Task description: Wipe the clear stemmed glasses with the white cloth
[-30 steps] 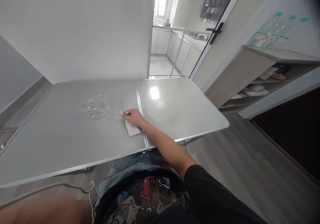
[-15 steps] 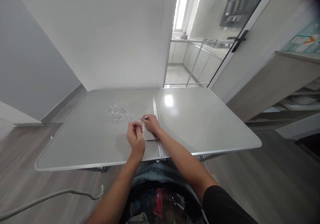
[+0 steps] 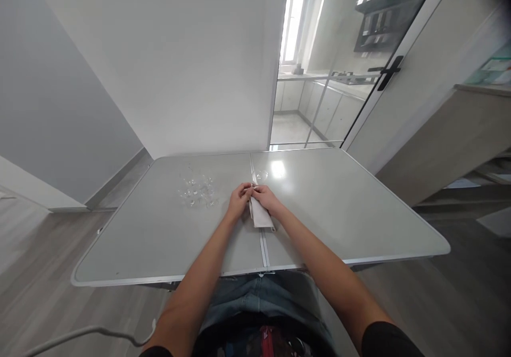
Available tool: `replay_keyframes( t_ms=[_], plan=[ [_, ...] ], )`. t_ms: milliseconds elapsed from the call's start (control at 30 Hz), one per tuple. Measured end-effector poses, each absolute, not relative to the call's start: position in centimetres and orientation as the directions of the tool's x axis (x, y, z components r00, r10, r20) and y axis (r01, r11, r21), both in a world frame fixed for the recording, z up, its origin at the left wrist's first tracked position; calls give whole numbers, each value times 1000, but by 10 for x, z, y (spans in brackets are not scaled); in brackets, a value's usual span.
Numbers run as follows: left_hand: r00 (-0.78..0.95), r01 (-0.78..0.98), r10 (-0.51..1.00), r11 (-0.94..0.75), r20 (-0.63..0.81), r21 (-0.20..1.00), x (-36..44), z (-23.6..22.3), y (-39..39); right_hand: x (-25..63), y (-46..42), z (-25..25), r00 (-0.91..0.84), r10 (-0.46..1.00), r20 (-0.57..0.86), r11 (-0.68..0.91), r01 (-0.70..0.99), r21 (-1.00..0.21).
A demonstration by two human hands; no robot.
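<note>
Near the middle seam of the table, a small whitish pouch-like piece (image 3: 261, 216) hangs from my hands, its lower edge towards me. My left hand (image 3: 238, 198) is closed at its upper left edge, fingertips against those of the other hand. My right hand (image 3: 268, 197) pinches its upper end. The fingers hide the top of the piece, so I cannot tell if it is open. Just beyond the hands lies a clear round object (image 3: 261, 176). A cluster of small transparent pieces (image 3: 197, 191) is spread on the left half of the table.
The grey folding table (image 3: 339, 213) has a metal rim and a seam down its middle. A white wall (image 3: 207, 80) stands behind it. A glass door with a black handle (image 3: 389, 72) is at the right. A pale cable (image 3: 91, 331) runs at the lower left.
My left hand has moved right to meet my right hand. The whitish piece, earlier beneath my right hand, is now held up between both. The view has shifted slightly.
</note>
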State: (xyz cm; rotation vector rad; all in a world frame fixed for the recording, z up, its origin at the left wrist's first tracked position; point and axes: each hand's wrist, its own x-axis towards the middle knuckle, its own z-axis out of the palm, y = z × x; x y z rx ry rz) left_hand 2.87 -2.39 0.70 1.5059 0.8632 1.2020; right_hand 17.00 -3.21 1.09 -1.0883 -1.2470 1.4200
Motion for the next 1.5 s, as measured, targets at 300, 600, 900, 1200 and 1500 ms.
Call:
replay_keyframes(
  t_ms=[300, 600, 900, 1200, 1500],
  plan=[
    [377, -231, 921, -6, 95, 973, 28, -5, -30, 209, -47, 29, -343, 923, -173, -241, -168, -956],
    [194, -104, 958, -196, 214, 975, 27, -10, -29, 295, -9, 46, 466, 885, 7, 237, -438, -867],
    [172, 430, 825, -554, 538, 713, 23, -2, -37, 236, -29, 36, 305, 900, 310, 361, -126, -924],
    [191, 498, 779, -601, 597, 625, 20, -5, -35, 238, -44, 42, 55, 902, 427, 416, 149, -897],
    [201, 628, 735, -604, 648, 490, 15, -15, -30, 246, -44, 42, -97, 939, 331, 341, 121, -932]
  ],
)
